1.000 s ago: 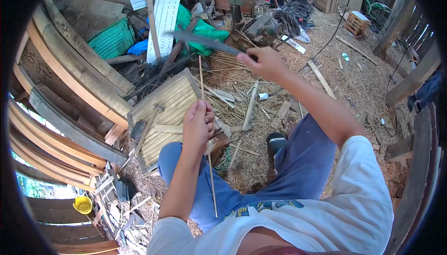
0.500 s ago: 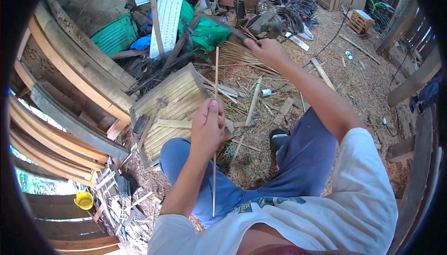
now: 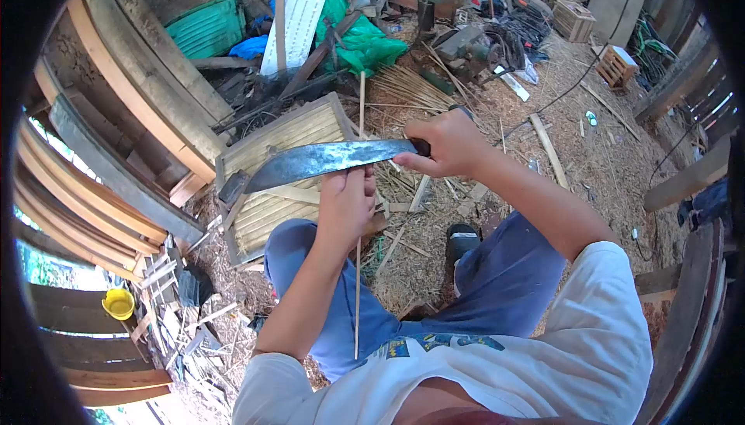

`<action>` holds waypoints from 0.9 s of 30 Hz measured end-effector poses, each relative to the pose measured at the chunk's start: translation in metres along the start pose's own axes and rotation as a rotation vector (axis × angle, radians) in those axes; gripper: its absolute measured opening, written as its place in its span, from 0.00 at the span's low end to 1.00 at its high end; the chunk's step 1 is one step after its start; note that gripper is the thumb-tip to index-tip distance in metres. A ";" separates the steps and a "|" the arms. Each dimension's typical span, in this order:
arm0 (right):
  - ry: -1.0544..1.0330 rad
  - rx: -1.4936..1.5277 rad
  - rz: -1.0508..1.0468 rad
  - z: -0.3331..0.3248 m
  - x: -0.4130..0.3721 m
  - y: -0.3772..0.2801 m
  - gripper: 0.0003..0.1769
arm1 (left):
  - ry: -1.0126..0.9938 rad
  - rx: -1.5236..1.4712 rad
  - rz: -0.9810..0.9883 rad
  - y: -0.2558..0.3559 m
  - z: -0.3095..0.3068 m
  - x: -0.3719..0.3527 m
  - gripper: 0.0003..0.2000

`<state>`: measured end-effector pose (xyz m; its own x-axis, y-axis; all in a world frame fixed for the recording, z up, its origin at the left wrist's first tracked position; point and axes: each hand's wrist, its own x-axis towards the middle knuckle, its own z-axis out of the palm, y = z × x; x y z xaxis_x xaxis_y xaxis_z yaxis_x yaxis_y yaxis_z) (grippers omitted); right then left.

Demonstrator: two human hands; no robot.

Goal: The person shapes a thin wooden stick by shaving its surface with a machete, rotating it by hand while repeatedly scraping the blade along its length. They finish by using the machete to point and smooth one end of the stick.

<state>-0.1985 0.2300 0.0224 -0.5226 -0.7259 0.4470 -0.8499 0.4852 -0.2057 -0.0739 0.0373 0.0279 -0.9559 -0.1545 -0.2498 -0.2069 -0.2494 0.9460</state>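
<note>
My left hand (image 3: 347, 206) is closed around a thin wooden stick (image 3: 358, 293), held upright in front of my knees. The stick's upper end rises above the fist and its lower end hangs near my shirt. In my right hand (image 3: 446, 146) is the dark handle of a machete (image 3: 334, 163). Its broad, scuffed blade points left and crosses in front of the stick, just over the top of my left hand. Part of the stick is hidden behind the blade.
A slatted wooden panel (image 3: 287, 146) lies ahead with a hammer on it. Beyond are a bundle of thin sticks (image 3: 411, 84) and a green plastic sheet (image 3: 365, 41). Curved planks (image 3: 140, 91) line the left, near a yellow container (image 3: 119, 303). Shavings cover the ground.
My right hand has come down and inward, bringing the machete from pointing away at the upper right to lying across the stick. My left hand keeps its hold, nearly in place.
</note>
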 end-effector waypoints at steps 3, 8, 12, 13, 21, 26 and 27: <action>0.113 0.064 0.136 0.011 0.004 0.027 0.33 | -0.071 -0.006 0.066 -0.003 0.003 -0.010 0.12; 0.082 0.205 0.914 0.008 0.000 0.112 0.42 | -0.256 -0.037 0.023 -0.004 0.016 -0.026 0.14; 0.084 0.310 0.818 0.010 -0.006 0.092 0.43 | -0.109 -0.112 -0.056 -0.001 -0.001 -0.002 0.14; 0.067 0.359 0.747 0.009 -0.005 0.078 0.42 | -0.100 -0.124 -0.047 0.001 -0.004 -0.001 0.14; -0.032 0.154 0.180 -0.005 0.004 -0.003 0.31 | -0.031 -0.120 0.018 0.006 -0.005 0.004 0.13; -0.022 0.049 0.092 0.005 0.003 0.002 0.35 | 0.036 0.019 0.068 -0.008 -0.005 0.008 0.11; -0.022 0.041 0.112 0.007 0.003 0.010 0.36 | 0.021 0.030 0.106 -0.010 -0.005 0.007 0.12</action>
<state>-0.2087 0.2290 0.0160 -0.6154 -0.6789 0.4006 -0.7879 0.5436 -0.2893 -0.0778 0.0340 0.0159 -0.9683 -0.1982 -0.1522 -0.1117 -0.2015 0.9731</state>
